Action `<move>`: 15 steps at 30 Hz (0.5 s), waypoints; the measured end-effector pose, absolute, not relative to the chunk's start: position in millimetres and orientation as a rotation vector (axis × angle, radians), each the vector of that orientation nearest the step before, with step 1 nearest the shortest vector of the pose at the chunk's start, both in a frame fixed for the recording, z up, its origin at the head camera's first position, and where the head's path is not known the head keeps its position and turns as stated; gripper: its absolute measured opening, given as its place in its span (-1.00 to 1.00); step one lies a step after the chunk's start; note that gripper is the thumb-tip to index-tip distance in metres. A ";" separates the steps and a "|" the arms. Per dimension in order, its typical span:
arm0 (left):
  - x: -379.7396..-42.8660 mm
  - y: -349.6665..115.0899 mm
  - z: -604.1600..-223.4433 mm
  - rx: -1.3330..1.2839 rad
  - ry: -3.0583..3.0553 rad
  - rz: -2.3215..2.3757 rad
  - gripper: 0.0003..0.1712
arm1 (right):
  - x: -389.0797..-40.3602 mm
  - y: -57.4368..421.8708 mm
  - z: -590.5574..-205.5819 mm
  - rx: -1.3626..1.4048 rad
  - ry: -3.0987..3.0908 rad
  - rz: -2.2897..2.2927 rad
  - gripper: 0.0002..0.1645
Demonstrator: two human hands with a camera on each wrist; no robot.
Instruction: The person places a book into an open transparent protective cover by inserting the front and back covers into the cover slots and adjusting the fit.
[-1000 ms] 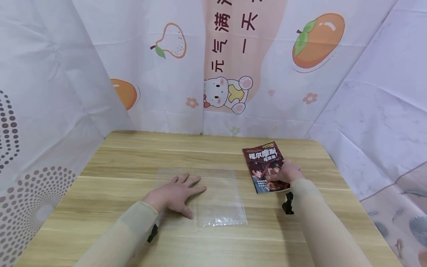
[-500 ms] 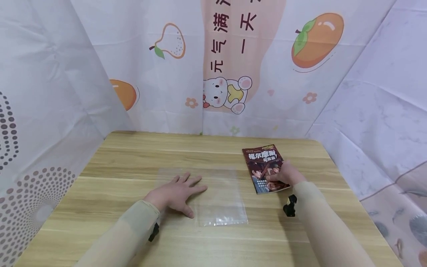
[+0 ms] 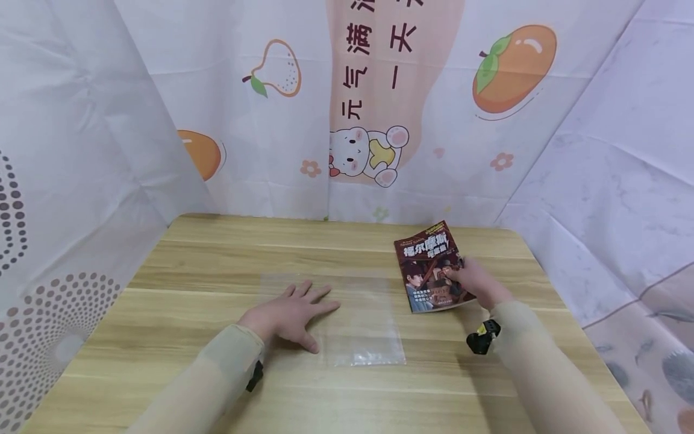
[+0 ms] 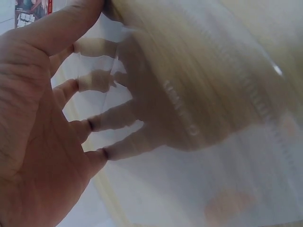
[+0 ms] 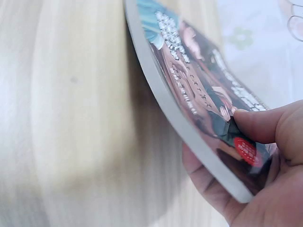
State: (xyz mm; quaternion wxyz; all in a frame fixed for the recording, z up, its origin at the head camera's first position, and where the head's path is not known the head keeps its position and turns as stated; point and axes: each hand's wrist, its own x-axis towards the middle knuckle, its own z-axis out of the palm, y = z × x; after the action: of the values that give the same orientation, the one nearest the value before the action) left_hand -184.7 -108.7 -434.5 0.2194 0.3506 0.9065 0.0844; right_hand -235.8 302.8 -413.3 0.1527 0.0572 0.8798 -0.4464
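A dark red paperback book [image 3: 425,271] with white Chinese lettering is at the right of the table. My right hand [image 3: 477,280] grips its right edge. In the right wrist view the thumb [image 5: 258,124] lies on the cover of the book [image 5: 203,94] and the fingers are underneath, with that edge raised off the wood. My left hand [image 3: 290,316] lies with fingers spread on a clear plastic bag [image 3: 363,325], flat on the table. In the left wrist view the fingertips press on the shiny bag [image 4: 199,156].
The wooden table [image 3: 228,253] ends at a white printed curtain [image 3: 260,138] behind. Further white cloths hang at the left [image 3: 81,150] and right [image 3: 612,181]. A small black camera [image 3: 484,337] is worn at the right wrist.
My right hand has taken hold of the book's edge and lifted it; the book now tilts up on that side. The left hand has stayed nearly in place on the bag.
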 end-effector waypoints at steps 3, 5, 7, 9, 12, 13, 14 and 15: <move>-186.3 -107.4 -436.0 0.976 2.510 0.248 0.10 | -235.3 299.9 -406.8 0.140 2.482 -1.351 -0.47; -187.7 -106.4 -437.3 0.973 2.508 0.255 0.11 | -235.0 297.4 -403.4 0.140 2.487 -1.363 -0.48; -188.6 -105.5 -438.5 0.969 2.510 0.272 0.15 | -235.0 295.2 -401.1 0.141 2.494 -1.369 -0.50; -189.5 -104.5 -439.1 0.955 2.514 0.287 0.22 | -235.0 293.2 -399.4 0.137 2.505 -1.368 -0.52; -190.3 -103.2 -439.4 0.944 2.528 0.329 0.30 | -235.1 289.6 -396.5 0.139 2.517 -1.384 -0.53; -190.6 -102.9 -439.7 0.940 2.534 0.345 0.32 | -235.1 288.4 -395.5 0.141 2.520 -1.389 -0.52; -190.8 -102.7 -439.8 0.940 2.540 0.362 0.33 | -234.9 287.0 -394.1 0.141 2.523 -1.396 -0.51; -190.9 -102.5 -439.9 0.940 2.544 0.380 0.34 | -234.6 285.2 -392.6 0.146 2.524 -1.403 -0.51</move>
State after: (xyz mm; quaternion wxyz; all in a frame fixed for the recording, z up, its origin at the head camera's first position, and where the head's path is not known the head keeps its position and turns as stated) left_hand -190.9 -102.5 -439.9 0.2000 0.3362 0.9102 0.1359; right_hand -234.6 285.2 -392.6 0.1249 0.0503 0.8661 -0.4813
